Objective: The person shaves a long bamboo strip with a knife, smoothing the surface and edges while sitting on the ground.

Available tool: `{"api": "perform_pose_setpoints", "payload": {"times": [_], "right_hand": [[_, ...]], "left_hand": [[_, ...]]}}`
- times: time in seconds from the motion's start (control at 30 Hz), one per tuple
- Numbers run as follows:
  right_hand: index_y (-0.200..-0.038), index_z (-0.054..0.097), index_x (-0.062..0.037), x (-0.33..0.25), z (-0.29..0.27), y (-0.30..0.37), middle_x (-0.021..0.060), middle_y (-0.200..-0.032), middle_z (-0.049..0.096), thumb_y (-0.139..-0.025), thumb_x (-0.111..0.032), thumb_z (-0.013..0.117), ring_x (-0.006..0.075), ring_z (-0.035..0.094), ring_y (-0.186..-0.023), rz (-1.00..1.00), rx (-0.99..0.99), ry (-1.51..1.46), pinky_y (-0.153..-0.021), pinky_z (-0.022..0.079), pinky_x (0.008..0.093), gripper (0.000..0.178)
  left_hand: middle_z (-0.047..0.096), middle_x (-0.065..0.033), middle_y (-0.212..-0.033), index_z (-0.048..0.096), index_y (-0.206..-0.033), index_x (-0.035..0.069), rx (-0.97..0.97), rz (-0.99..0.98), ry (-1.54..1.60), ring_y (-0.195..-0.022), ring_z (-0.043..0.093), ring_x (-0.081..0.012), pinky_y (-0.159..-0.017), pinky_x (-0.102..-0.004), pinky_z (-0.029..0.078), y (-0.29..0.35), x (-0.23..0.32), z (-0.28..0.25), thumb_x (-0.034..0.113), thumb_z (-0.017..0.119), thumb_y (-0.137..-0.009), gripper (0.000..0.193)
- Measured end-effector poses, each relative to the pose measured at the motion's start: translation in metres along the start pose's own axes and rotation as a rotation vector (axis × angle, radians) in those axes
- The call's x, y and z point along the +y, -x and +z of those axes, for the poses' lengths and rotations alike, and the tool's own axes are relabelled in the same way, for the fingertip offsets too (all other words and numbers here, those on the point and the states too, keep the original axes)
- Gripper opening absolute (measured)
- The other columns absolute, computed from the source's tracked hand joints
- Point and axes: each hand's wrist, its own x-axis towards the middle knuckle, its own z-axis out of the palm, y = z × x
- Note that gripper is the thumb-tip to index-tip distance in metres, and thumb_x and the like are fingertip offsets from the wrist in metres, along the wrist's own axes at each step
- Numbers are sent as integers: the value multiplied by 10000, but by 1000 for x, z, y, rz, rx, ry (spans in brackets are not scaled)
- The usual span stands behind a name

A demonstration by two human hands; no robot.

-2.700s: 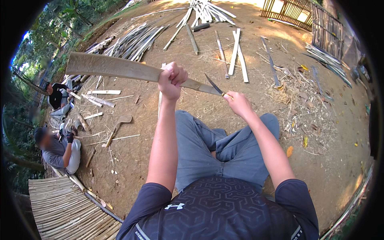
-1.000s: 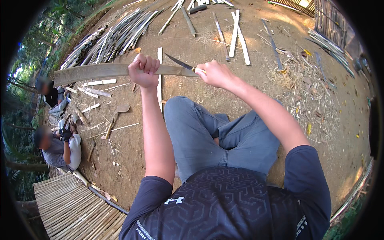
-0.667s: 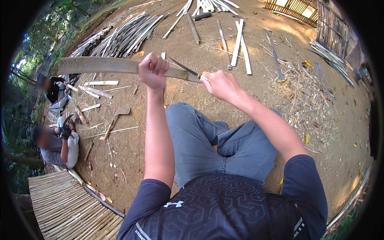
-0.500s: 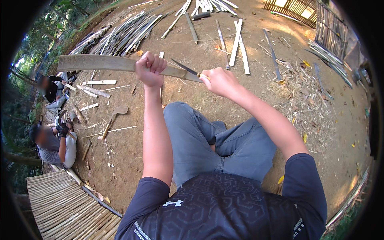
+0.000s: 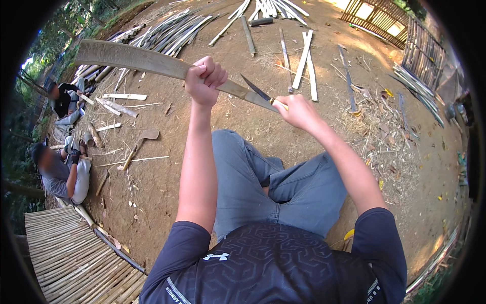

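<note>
A long, flat bamboo strip [image 5: 132, 57], greyish tan and slightly curved, slants from the upper left down toward the middle. My left hand [image 5: 205, 82] is wrapped round it partway along, in a closed fist. My right hand [image 5: 299, 111] is closed round the yellowish handle of a knife [image 5: 258, 89]. The dark, pointed blade tilts up and to the left, above the strip's narrower lower end. That end reaches my right hand; whether the fingers also hold it I cannot tell.
Split bamboo lies piled [image 5: 172, 31] at the far left, with pale strips [image 5: 304, 60] ahead. A hatchet-like tool [image 5: 137, 147] rests on the ground to the left. Two people [image 5: 66, 172] sit at the left edge, near a bamboo slat platform [image 5: 76, 253]. A slatted panel [image 5: 377, 23] stands far right.
Both hands have shifted a little to the right. The bamboo strip now slants more steeply, its left end raised, and the knife has moved right and slightly lower with my right hand.
</note>
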Motion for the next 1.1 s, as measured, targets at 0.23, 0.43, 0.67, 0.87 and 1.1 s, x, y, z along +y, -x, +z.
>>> {"api": "perform_pose_setpoints", "payload": {"times": [0.23, 0.43, 0.67, 0.87, 1.1], "right_hand": [[-1066, 751, -118, 11, -8, -21, 191, -891, 726, -961, -308, 572, 365, 712, -841, -5, 18, -75, -777, 551, 466, 281], [-1093, 753, -138, 3, -20, -38, 174, -912, 734, -961, -316, 579, 351, 715, -837, -11, -89, -41, -795, 554, 442, 282], [-1075, 758, -142, -2, -24, -47, 192, -949, 728, -953, -327, 584, 368, 710, -882, -47, -89, 8, -794, 563, 453, 282], [-1053, 754, -113, -2, -10, -37, 203, -921, 724, -953, -309, 580, 368, 712, -851, -28, -62, -47, -783, 564, 471, 280], [-1028, 750, -100, 8, -11, -44, 195, -895, 721, -947, -295, 580, 364, 711, -831, 9, -70, 149, -766, 562, 482, 270]], "left_hand": [[237, 38, -493, 264, -616, 163, -24, -29, 7, -424, 198, -91, -466, -269, 231, -24, 0, -2, 292, 441, -825, 302], [242, 43, -488, 272, -616, 165, 3, -54, 31, -420, 200, -90, -466, -266, 242, -27, 1, -16, 291, 433, -829, 296], [238, 42, -487, 276, -612, 161, 59, -46, 40, -427, 190, -85, -448, -273, 216, -33, -3, -20, 283, 428, -826, 290], [244, 39, -480, 274, -605, 162, 37, -39, 86, -421, 194, -88, -441, -270, 211, -24, 0, -19, 284, 429, -832, 301], [234, 46, -484, 272, -608, 164, 36, -54, 44, -428, 183, -82, -446, -262, 218, -34, -6, -11, 276, 429, -829, 293]]}}
